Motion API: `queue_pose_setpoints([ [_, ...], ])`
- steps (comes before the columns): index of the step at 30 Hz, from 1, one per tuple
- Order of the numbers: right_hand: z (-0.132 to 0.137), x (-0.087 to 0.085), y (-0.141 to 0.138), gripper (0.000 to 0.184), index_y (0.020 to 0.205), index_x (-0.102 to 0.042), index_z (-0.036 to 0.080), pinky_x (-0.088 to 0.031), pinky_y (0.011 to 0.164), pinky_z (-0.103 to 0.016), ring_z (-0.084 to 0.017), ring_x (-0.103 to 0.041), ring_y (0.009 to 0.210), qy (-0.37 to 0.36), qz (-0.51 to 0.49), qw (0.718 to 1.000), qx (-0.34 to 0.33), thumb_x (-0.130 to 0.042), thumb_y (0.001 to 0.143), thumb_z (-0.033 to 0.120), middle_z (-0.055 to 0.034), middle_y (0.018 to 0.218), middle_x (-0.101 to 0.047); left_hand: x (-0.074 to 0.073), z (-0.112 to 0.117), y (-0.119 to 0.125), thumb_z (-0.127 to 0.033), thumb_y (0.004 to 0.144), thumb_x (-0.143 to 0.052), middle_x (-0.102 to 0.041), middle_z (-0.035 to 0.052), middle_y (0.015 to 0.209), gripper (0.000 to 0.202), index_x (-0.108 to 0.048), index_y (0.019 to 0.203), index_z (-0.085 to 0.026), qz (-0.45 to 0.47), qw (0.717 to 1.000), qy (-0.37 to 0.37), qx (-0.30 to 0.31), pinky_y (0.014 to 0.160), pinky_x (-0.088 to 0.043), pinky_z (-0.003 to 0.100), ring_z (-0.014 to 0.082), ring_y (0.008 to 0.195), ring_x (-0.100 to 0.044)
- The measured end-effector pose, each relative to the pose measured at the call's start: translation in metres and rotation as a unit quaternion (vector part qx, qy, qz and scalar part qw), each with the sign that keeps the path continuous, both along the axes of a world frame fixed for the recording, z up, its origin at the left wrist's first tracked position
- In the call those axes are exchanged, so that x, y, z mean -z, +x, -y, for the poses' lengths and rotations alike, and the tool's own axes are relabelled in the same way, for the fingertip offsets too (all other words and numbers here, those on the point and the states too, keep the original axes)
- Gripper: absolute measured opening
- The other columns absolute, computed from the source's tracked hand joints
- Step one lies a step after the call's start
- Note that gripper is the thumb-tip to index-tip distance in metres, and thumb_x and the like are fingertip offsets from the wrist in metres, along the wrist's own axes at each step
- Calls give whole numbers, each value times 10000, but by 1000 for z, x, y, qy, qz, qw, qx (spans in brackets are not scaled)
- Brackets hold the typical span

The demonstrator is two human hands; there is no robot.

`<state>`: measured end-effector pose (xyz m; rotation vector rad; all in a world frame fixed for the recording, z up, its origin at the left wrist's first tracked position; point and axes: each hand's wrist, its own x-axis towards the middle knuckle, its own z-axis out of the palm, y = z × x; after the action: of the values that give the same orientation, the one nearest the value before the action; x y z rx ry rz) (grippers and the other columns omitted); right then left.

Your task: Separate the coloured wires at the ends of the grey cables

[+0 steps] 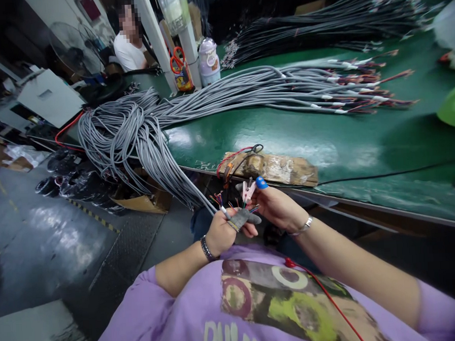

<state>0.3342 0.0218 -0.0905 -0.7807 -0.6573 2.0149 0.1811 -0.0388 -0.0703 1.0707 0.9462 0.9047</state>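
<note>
We clutch one cable (211, 207), wires (218, 198) splayed, in L hand (230, 228), R hand (275, 207) at pink clip (247, 192), grip unclear, w/ grey bundle (242, 92) remaining on table (226, 137).

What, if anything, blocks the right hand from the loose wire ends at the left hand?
Nothing visible does. The right hand is close beside the coloured wires at the left hand. Only a pale pink piece shows between the hands, against the right one.
</note>
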Motion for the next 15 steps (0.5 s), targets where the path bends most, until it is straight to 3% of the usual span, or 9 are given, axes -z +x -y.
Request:
queue_pose_setpoints([
  [9, 1, 1, -9, 447, 755, -710, 160, -438, 502, -242, -114, -509, 535, 4, -14, 999, 44, -748, 696, 601, -21, 639, -624, 10, -2, 3, -638, 780, -615, -674, 87, 623, 578, -717, 823, -71, -17, 1000, 2, -10, 546, -498, 242, 128, 526, -599],
  [15, 3, -1, -11, 420, 755, -688, 175, -444, 508, -243, -114, -518, 542, -30, -29, 998, 54, -720, 735, 594, -18, 674, -637, 12, -2, 1, -629, 793, -606, -669, 81, 613, 567, -717, 828, -74, -25, 1000, 9, -5, 553, -505, 243, 127, 527, -600],
])
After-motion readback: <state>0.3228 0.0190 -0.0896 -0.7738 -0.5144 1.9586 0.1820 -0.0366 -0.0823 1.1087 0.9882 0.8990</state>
